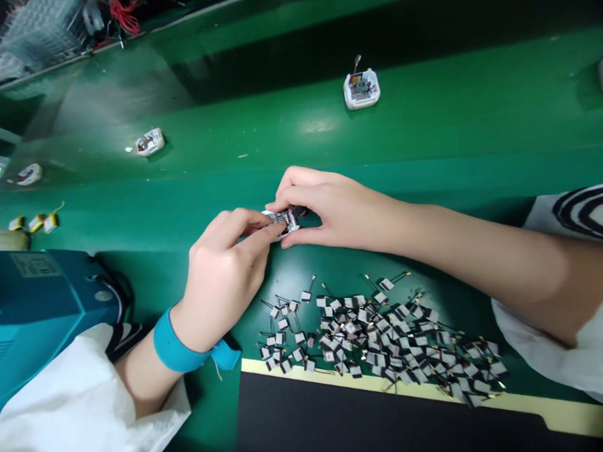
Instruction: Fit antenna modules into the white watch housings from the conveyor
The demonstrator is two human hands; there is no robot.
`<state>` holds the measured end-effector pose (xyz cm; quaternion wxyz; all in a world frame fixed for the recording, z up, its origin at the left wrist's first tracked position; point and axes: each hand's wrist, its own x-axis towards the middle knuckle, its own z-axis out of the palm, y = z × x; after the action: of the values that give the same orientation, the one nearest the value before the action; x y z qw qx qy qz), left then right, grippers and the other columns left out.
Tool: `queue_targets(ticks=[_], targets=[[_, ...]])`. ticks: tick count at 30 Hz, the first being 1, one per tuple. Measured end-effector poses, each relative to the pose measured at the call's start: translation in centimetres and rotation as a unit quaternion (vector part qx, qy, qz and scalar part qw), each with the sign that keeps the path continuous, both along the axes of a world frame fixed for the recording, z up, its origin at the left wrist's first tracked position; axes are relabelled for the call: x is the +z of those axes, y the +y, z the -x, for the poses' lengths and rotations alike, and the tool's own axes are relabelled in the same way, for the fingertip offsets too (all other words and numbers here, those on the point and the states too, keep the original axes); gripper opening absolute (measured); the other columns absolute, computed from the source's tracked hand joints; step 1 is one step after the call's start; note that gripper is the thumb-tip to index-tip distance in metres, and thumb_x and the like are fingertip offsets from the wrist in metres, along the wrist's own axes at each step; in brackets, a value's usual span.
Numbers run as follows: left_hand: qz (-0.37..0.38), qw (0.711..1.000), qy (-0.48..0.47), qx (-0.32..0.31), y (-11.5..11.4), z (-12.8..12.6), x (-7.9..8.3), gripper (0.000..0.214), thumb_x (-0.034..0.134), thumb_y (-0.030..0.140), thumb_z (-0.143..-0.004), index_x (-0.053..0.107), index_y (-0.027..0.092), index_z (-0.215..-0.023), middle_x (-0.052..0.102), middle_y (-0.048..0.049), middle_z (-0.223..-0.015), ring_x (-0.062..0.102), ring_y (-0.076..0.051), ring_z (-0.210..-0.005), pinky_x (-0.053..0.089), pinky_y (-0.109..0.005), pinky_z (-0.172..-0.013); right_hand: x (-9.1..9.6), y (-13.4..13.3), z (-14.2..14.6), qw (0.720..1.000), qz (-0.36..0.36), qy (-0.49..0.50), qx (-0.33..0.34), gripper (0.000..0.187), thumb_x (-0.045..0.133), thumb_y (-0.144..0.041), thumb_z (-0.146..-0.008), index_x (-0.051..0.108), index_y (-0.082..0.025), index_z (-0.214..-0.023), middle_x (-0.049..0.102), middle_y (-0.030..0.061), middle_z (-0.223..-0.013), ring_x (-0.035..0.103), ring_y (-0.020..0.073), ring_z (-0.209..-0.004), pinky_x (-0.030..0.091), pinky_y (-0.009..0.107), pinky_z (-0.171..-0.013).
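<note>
A small white housing with a circuit board (290,220) inside is held between my two hands at the middle of the bench. My right hand (333,204) grips its far and near edges between fingers and thumb. A small dark piece (299,211) shows at the housing's right end, under the right fingers; its kind I cannot make out. My left hand (230,249) holds the left end, with a fingertip pressed onto the board. A blue wrist band (174,345) is around the left wrist. Just below the hands lies a pile of small grey-and-black antenna pieces with short leads (386,335).
Similar open white housings with boards stand farther back, one at centre right (361,90) and one at left (150,142). Yellow components (36,223) lie at far left beside a teal machine (40,311). A black sheet with a yellow border (390,422) covers the front.
</note>
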<state>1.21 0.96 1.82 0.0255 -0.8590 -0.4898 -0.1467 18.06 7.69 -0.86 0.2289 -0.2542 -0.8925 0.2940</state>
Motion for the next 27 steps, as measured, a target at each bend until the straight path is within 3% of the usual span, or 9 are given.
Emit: queue_targets(ticks=[6,16,27], targets=[[-0.004,1.0,0.012,-0.012,-0.1,-0.13,0.15,0.022,0.044,0.016,-0.081,0.061,0.02,-0.095,0.059,-0.005,-0.087,0.054,-0.018,-0.078,0.046,-0.03,-0.067,-0.06,0.05,0.01,1.0,0.003,-0.001,0.001,0.023,0.06,-0.03,-0.072,0.053,-0.015,-0.089,0.047,0.0019,-0.089,0.049,0.0124,-0.079,0.041,0.026,-0.066],[-0.011,1.0,0.015,0.01,-0.18,-0.09,-0.07,0.022,0.042,0.018,-0.083,0.061,0.026,-0.092,0.059,-0.0016,-0.088,0.054,-0.016,-0.08,0.046,-0.028,-0.067,-0.07,0.09,-0.03,1.0,0.004,-0.01,0.002,0.027,0.059,-0.033,-0.072,0.054,-0.016,-0.092,0.047,0.0022,-0.092,0.049,0.015,-0.085,0.041,0.029,-0.071],[0.003,1.0,-0.002,0.026,-0.22,-0.25,-0.16,0.024,0.04,0.018,-0.084,0.063,0.025,-0.087,0.059,-0.0019,-0.088,0.055,-0.016,-0.08,0.046,-0.03,-0.068,-0.06,0.15,-0.01,1.0,0.004,-0.014,0.002,0.028,0.058,-0.036,-0.072,0.055,-0.016,-0.092,0.046,0.0022,-0.092,0.049,0.0161,-0.088,0.041,0.03,-0.071]])
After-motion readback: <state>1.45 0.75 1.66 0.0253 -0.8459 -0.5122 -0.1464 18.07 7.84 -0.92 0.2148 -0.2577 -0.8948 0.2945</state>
